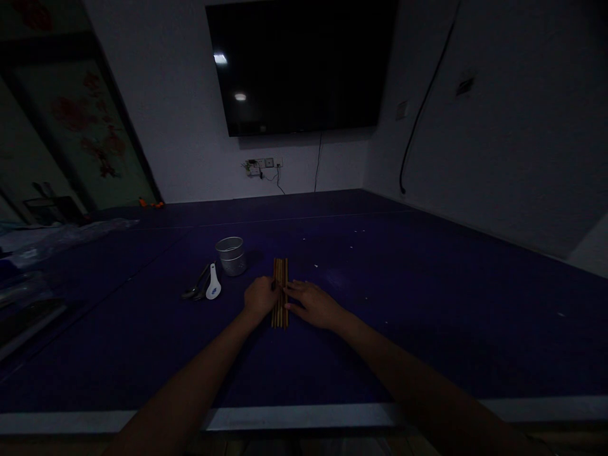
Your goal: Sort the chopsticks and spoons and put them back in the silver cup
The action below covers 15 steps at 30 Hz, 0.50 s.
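A row of wooden chopsticks [279, 316] lies side by side on the dark blue tabletop, pointing away from me. My left hand [259, 299] is curled closed against their left side. A small dark item [273, 285] shows at its fingertips, too dim to name. From the right, my right hand [313, 304] reaches in with its fingers stretched out, their tips touching the chopsticks. Beyond my left hand stands a metal cup [231, 256], upright. In front of the cup lie a white soup spoon [213, 284] with a blue mark and some metal spoons [194, 291].
Small white scraps [316, 266] dot the blue table [427, 304], whose pale front edge [304, 416] runs near me. Clear plastic wrap [71, 237] and a dark flat item [31, 323] lie at the left. A television [304, 69] hangs on the far wall. The room is dim.
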Motion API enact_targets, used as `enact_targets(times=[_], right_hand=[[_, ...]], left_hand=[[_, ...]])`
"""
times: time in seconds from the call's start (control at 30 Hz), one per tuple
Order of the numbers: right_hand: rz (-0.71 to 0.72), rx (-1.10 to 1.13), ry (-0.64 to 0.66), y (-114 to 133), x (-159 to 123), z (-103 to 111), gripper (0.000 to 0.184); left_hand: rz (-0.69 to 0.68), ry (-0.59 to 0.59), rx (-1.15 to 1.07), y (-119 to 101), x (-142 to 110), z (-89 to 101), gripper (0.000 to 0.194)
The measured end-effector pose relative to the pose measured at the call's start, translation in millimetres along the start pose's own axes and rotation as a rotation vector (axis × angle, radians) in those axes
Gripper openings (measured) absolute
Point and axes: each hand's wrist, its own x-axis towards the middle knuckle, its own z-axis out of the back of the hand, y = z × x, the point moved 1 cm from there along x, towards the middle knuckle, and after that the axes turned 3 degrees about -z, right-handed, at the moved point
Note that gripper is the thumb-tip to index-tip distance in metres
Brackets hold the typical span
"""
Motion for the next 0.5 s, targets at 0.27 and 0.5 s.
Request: enact_targets(times=[0.27,0.5], right_hand=[[0.022,0.02,-0.011,-1.7,-0.4,-0.1,0.047],[0.022,0.037,-0.027,-0.9,0.0,-1.0,0.048]], left_hand=[[0.005,-0.005,0.002,-1.8,-1.4,1.9,0.036],[-0.005,-0.006,-0.005,-0.7,-1.6,1.5,0.036]])
